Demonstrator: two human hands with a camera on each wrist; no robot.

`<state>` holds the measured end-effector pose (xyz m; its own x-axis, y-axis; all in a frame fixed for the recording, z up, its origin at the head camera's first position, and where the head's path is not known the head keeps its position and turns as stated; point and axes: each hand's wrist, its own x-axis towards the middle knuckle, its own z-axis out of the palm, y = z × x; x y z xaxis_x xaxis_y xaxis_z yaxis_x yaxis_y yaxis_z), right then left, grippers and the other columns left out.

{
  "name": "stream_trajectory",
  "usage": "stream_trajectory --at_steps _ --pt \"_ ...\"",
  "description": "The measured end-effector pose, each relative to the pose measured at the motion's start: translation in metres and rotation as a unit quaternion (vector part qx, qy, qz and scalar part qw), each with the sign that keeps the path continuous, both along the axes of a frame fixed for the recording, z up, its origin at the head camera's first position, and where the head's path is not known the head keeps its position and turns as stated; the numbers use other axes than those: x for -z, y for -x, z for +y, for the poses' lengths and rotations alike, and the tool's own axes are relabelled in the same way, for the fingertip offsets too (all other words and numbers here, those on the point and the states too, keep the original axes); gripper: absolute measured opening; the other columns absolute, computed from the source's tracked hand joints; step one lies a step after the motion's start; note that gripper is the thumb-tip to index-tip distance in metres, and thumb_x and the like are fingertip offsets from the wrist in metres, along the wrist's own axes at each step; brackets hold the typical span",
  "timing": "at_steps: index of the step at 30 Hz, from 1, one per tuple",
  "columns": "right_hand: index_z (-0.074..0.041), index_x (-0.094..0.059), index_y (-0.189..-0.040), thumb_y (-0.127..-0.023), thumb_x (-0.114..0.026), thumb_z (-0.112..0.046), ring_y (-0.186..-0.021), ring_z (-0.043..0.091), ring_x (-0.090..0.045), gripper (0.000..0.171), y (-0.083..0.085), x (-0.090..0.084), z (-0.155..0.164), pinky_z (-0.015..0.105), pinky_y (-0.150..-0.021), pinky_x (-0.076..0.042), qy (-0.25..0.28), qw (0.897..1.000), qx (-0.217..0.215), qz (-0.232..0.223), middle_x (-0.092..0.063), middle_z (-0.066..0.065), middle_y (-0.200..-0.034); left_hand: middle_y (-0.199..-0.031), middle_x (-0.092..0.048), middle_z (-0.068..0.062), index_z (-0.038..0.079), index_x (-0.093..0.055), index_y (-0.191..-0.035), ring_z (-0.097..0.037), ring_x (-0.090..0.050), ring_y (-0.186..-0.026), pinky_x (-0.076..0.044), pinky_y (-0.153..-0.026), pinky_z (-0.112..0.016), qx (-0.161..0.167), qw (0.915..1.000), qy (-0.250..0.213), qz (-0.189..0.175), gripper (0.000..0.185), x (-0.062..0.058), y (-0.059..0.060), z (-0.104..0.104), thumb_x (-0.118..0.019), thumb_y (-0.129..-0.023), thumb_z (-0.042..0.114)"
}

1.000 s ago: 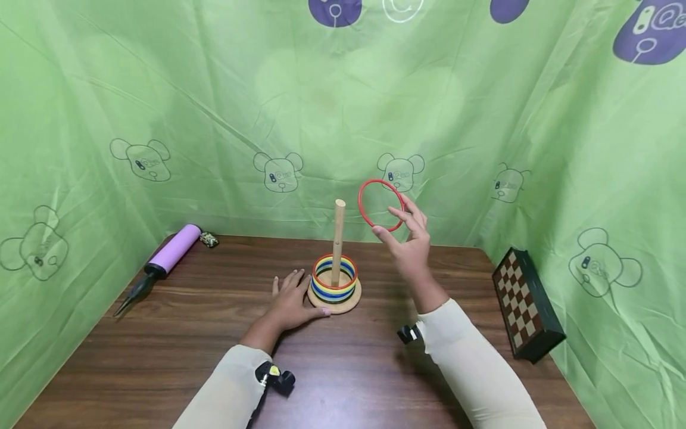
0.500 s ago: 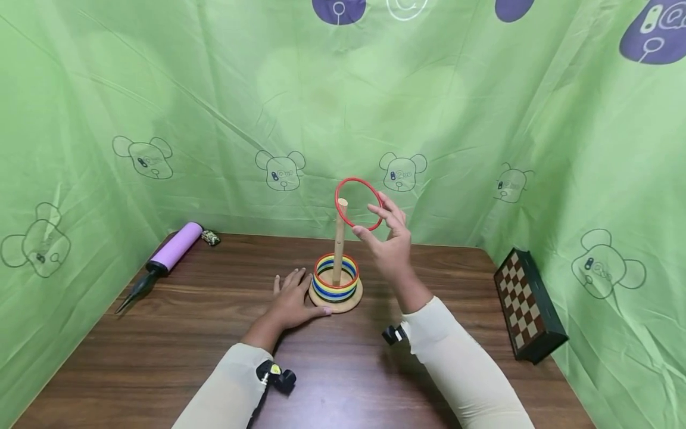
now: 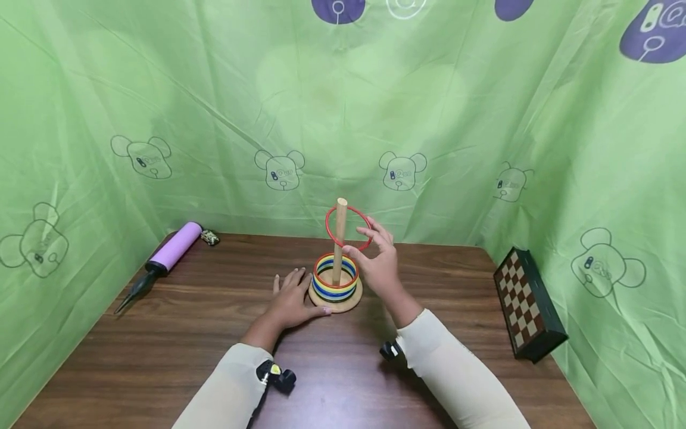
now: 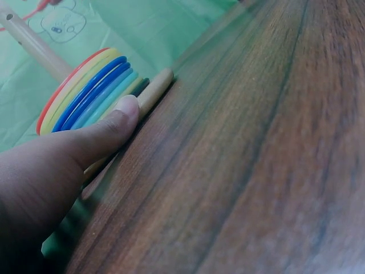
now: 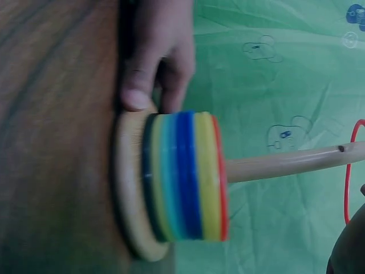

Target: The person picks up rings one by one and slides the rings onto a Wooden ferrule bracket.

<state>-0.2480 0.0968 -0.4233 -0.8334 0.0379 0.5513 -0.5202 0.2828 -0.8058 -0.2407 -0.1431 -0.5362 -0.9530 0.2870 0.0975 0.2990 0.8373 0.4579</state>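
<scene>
A wooden peg (image 3: 340, 229) stands upright on a round wooden base (image 3: 348, 307). Around its foot lies a stack of coloured rings (image 5: 185, 177), red on top, with yellow, blue, light blue and dark ones below. My right hand (image 3: 380, 265) pinches a red ring (image 3: 327, 225) between thumb and fingers. That ring is tilted and encircles the upper part of the peg, well above the stack. My left hand (image 3: 289, 304) lies on the table at the base's left, fingers spread. Its thumb (image 4: 122, 114) touches the base's edge.
A purple hand pump (image 3: 179, 244) with a black nozzle lies at the table's back left, beside a small patterned object (image 3: 210, 238). At the right, a folded chessboard box (image 3: 527, 304) leans against the green cloth (image 3: 343, 89) that surrounds the wooden table (image 3: 161, 357).
My right hand has moved left and down with the red ring. The ring went from the peg's right to around its upper part. My left hand has stayed at the base.
</scene>
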Motion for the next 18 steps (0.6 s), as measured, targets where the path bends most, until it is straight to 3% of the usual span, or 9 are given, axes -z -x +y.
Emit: stream_trajectory --at_steps 9,18 --pt "-0.006 -0.076 -0.134 -0.086 -0.095 -0.016 -0.156 0.036 -0.039 0.052 0.001 0.026 -0.001 0.061 -0.125 -0.035 -0.030 0.998 -0.013 -0.045 -0.054 0.012 -0.166 -0.176 -0.034 -0.024 0.007 -0.043 -0.168 -0.045 -0.025 -0.168 -0.004 -0.130 -0.080 0.002 1.0000 -0.002 0.001 0.120 0.002 0.000 -0.001 -0.077 -0.082 0.083" --pt "-0.002 -0.070 -0.143 -0.088 -0.094 -0.018 -0.156 0.040 -0.041 0.062 0.000 0.039 0.003 0.066 -0.126 -0.034 -0.052 0.995 -0.031 -0.085 -0.056 0.013 -0.165 -0.176 -0.035 -0.024 0.007 -0.044 -0.167 -0.045 -0.025 -0.168 -0.005 -0.130 -0.080 0.002 1.0000 0.000 0.001 0.120 0.002 0.001 0.000 -0.076 -0.081 0.084"
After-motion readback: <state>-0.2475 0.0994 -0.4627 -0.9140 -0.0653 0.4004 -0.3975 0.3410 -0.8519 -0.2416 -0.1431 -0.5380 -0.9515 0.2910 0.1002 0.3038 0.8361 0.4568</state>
